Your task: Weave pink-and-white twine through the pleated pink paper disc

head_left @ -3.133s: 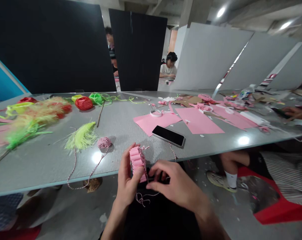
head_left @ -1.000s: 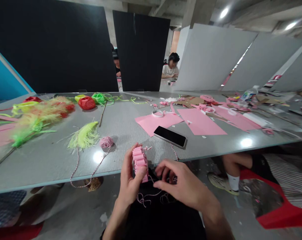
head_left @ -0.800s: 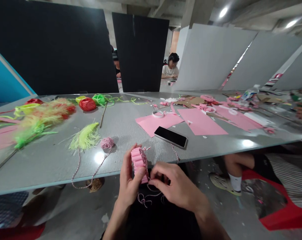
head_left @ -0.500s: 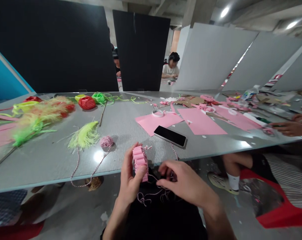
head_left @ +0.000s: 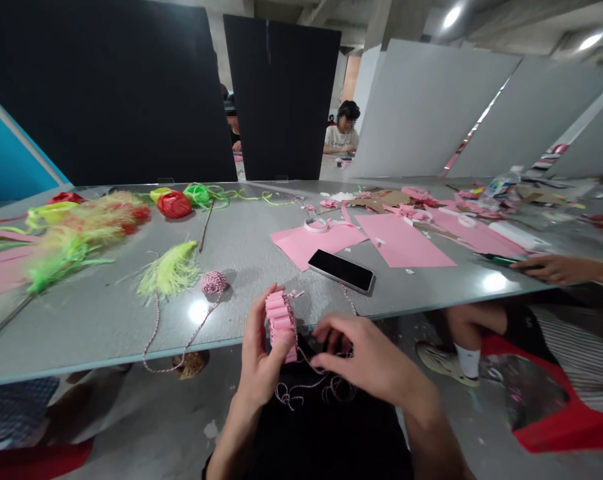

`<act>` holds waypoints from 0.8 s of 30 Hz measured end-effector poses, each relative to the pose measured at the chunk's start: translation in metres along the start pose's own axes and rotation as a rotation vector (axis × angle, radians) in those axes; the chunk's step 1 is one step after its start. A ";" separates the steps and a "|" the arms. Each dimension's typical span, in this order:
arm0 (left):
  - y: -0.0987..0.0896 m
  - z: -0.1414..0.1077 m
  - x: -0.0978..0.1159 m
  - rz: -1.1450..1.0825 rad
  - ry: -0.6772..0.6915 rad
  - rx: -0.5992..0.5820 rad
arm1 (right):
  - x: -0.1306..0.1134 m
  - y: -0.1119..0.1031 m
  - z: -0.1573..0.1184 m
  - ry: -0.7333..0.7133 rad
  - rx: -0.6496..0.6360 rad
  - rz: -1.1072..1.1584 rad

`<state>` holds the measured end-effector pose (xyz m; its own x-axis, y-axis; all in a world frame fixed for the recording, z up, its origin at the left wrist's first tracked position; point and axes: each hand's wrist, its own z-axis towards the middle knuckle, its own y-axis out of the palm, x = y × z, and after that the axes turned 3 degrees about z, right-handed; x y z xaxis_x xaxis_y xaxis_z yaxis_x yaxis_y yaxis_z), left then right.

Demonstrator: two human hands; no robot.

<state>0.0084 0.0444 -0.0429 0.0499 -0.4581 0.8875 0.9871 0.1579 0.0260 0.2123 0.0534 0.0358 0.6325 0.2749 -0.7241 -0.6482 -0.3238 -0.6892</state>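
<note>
Near the table's edge (head_left: 101, 357), gripping the ridged pink paper (head_left: 279, 310) upright in the left hand (head_left: 258, 370), with the right hand (head_left: 374, 353) half curled beside the cord (head_left: 306, 386); cannot tell whether pinching it. Best to press the ridges lightly, draw the cord evenly and separate loose loops to avoid snags.

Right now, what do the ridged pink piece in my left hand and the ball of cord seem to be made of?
Ridged pink piece: probably matte paper or thin card, as its ridges show no gloss.
Ball of cord: dull twisted fibre, judging by its speckled red-and-white strands; cotton or synthetic, I cannot tell.
</note>
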 end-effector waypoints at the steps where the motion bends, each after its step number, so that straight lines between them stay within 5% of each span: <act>1: 0.000 0.000 0.000 -0.004 0.003 -0.002 | -0.009 0.007 0.003 -0.094 -0.003 0.081; 3: 0.000 0.001 0.000 -0.011 0.002 0.003 | -0.021 0.018 0.006 -0.212 -0.011 0.118; 5: -0.001 0.001 0.000 -0.018 -0.007 0.003 | -0.018 0.018 0.004 -0.176 -0.042 -0.011; 9: 0.000 0.000 -0.001 -0.025 -0.015 0.009 | 0.020 -0.009 -0.009 0.320 -0.085 -0.426; 11: 0.000 0.000 -0.002 -0.021 -0.017 0.014 | 0.032 -0.020 -0.014 0.425 -0.014 -0.466; 18: -0.001 0.000 0.001 0.004 0.005 0.007 | -0.014 0.022 0.004 -0.202 0.019 0.069; 21: -0.002 -0.001 0.000 0.037 0.017 -0.016 | -0.013 0.023 0.007 -0.204 0.045 0.018; 24: -0.002 -0.001 -0.002 0.025 0.016 -0.040 | 0.018 -0.001 0.001 -0.061 0.066 -0.080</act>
<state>0.0069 0.0437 -0.0452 0.0767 -0.4681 0.8803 0.9908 0.1343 -0.0149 0.2241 0.0591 0.0234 0.6577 0.3525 -0.6657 -0.6244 -0.2392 -0.7435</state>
